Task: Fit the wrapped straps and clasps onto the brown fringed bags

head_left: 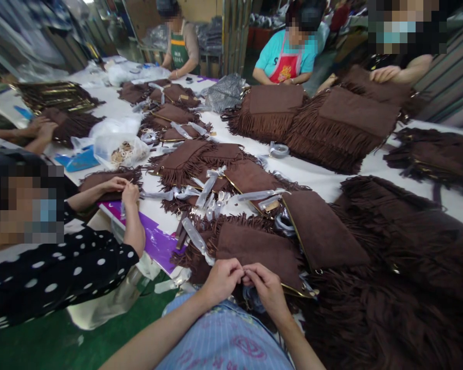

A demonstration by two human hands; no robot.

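Observation:
My left hand [223,280] and my right hand [267,288] meet in front of my body, thumbs and fingers pinched together. Whatever lies between the fingertips is too small to make out. Just beyond them a brown fringed bag [258,251] lies flat, with a gold zipper along its lower right edge. A plastic-wrapped strap [197,240] rests across its left side. To the right, another brown bag [324,231] lies tilted on the pile, and a wrapped coil [284,223] sits beside it. Below my hands, a further wrapped coil [253,298] shows partly.
Heaped dark fringed bags [401,298] fill the near right. Stacked brown bags [343,123] stand farther back on the white table [312,177]. At left, a co-worker in a dotted sleeve [61,277] works close by, near a purple sheet [154,236] and a plastic bag of rings [119,150].

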